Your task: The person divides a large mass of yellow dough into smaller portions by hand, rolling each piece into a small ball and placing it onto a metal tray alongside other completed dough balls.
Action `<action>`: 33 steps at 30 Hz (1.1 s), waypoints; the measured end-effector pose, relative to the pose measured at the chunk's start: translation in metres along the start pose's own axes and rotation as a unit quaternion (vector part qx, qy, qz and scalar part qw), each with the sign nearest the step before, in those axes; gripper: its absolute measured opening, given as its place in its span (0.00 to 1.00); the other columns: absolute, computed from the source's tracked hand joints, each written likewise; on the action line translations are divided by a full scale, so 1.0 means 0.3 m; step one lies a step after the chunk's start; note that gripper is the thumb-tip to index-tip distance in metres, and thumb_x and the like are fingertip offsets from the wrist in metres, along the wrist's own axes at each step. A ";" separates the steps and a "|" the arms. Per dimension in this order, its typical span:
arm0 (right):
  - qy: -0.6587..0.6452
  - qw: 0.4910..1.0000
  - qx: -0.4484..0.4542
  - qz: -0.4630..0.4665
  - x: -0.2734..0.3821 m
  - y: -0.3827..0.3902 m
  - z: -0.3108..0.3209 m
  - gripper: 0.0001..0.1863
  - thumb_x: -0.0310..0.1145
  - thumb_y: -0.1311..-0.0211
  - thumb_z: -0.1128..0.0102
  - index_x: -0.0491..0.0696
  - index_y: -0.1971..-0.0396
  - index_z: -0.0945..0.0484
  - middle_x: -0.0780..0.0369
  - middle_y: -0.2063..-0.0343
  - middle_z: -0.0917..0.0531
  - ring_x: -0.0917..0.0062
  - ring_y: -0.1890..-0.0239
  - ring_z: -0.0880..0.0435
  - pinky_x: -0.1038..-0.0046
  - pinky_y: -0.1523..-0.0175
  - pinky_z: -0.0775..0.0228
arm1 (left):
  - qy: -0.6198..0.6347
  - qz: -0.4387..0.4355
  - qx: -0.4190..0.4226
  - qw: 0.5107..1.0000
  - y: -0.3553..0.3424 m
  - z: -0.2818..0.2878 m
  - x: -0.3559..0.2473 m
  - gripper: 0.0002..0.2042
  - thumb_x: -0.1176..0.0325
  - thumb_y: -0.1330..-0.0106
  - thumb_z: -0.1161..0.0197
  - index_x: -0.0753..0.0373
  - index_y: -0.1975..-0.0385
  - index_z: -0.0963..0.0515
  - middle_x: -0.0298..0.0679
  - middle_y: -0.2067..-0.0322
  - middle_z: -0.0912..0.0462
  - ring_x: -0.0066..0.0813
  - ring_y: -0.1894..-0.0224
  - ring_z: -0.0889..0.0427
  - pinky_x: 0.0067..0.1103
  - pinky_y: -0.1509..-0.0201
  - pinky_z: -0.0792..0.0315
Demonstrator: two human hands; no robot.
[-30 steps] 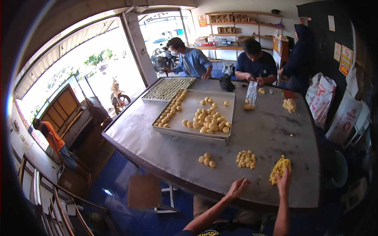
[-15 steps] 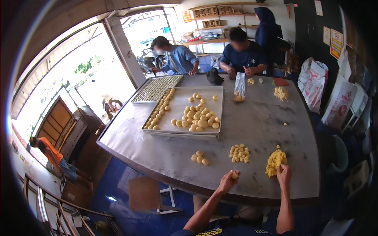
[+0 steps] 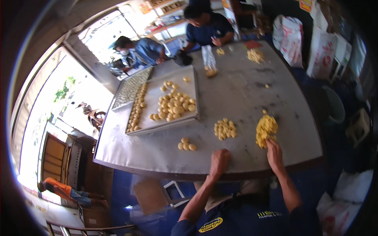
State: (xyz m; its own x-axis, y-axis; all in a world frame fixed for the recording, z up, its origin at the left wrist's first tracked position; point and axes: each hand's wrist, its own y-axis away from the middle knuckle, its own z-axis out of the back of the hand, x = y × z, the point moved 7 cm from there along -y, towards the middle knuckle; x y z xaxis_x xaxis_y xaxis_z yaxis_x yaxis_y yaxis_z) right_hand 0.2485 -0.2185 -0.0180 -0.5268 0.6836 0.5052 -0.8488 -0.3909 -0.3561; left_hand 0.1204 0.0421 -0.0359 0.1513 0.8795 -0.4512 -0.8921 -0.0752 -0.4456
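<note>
Right hand (image 3: 274, 152) at lower right of centre, fingers nearly together at the near edge of the yellow crumbly heap (image 3: 267, 128) on the grey surface (image 3: 246, 98); any pinch of crumb hidden. Left hand (image 3: 219, 161) at lower centre, curled, palm concealed, contents impossible to judge. Probably best to pinch even portions, gently, without scattering crumbs toward the dough pieces (image 3: 225, 129) near centre. Red print on white sacks (image 3: 292, 41), upper right; yellow oval print (image 3: 211, 225) on dark shirt (image 3: 240, 224), bottom centre.
</note>
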 end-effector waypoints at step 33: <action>0.048 0.993 0.108 0.020 -0.019 -0.105 -0.021 0.23 0.19 0.46 0.39 0.38 0.47 0.20 0.52 0.61 0.21 0.53 0.54 0.23 0.57 0.49 0.27 | -0.176 0.306 -0.044 0.935 -0.238 0.064 0.196 0.16 0.56 0.32 0.40 0.59 0.52 0.20 0.44 0.49 0.21 0.47 0.42 0.30 0.46 0.37 0.44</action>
State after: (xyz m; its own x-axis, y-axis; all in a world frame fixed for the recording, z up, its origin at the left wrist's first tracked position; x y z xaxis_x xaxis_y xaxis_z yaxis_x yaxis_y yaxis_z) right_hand 0.2785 -0.2061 -0.0146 -0.5626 0.7158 0.4136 -0.8224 -0.5357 -0.1916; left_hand 0.1847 0.1082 -0.0158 -0.5395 0.7582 -0.3663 -0.7250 -0.6395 -0.2558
